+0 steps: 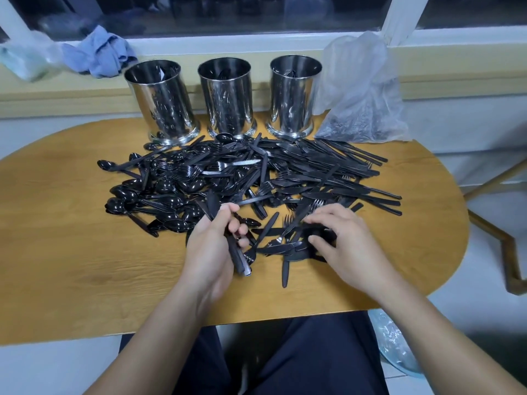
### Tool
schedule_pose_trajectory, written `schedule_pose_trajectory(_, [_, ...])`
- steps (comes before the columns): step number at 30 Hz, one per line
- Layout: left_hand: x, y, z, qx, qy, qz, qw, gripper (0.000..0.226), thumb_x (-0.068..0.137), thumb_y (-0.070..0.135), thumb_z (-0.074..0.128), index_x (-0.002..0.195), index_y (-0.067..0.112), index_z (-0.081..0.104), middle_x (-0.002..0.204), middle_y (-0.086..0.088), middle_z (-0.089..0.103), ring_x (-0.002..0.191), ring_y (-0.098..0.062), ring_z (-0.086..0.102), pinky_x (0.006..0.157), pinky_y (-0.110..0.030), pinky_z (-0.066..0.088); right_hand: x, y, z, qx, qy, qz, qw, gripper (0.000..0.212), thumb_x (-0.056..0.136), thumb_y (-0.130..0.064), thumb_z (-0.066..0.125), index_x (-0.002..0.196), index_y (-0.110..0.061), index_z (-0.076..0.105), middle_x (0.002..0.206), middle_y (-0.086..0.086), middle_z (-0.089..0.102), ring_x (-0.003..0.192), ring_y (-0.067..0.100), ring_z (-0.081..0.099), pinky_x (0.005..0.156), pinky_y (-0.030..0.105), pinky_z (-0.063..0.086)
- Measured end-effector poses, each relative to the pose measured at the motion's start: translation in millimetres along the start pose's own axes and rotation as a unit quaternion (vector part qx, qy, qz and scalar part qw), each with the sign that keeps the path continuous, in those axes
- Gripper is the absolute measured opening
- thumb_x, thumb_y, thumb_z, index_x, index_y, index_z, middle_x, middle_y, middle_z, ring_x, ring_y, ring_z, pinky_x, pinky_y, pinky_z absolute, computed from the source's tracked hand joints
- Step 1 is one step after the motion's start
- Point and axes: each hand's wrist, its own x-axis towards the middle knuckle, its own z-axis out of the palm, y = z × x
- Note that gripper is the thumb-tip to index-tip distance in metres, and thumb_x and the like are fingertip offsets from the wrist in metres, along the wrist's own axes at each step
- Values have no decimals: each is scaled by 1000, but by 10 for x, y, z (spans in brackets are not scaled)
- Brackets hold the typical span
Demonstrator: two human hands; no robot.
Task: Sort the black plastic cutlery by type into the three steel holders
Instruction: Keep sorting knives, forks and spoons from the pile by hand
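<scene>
Left arm: bare forearm reaches forward from the lower left, wrist bent slightly inward.
Left hand (212, 246): palm turned toward the right, fingers curled round a bundle of black plastic knives (228, 238); thumb lies along the top, blades stick out above the fist and handle ends below it.
Right arm: bare forearm comes in from the lower right, angled toward the centre.
Right hand (346, 240): palm down, fingers spread and bent; fingertips and thumb touch loose black plastic cutlery pieces (296, 246) under it.
</scene>
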Motion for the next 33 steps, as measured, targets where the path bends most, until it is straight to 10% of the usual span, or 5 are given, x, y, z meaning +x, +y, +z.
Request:
schedule_pose_trajectory(5, [-62, -69, 22, 46, -32, -3, 998, 18, 116, 26, 60, 115, 14, 73, 81, 4, 50, 67, -11, 40, 54, -25, 25, 10, 15, -11, -114, -32, -59, 991, 42, 102, -38, 72, 144, -37, 65, 138, -20, 61, 126, 14, 46, 104, 32, 21])
schedule_pose_trajectory(24, [-204, -154, 158, 122, -34, 14, 992, 17, 110, 15, 63, 121, 4, 70, 79, 2, 52, 65, -12, 42, 53, -25, 27, 318, 169, -135, -70, -27, -58, 995, 12, 109, -38, 63, 113, -33, 72, 106, -17, 66, 106, 14, 55, 112, 42, 35])
schedule_pose_trajectory(33, [-149, -151, 309, 140, -56, 2, 988, 19, 112, 26, 65, 113, 32, 83, 86, 2, 59, 69, -10, 50, 59, -23, 39, 500, -89, -230, 131, 23, 34, 991, 31, 110, -31, 60, 81, -23, 70, 72, -8, 65, 65, 13, 58, 67, 38, 50])
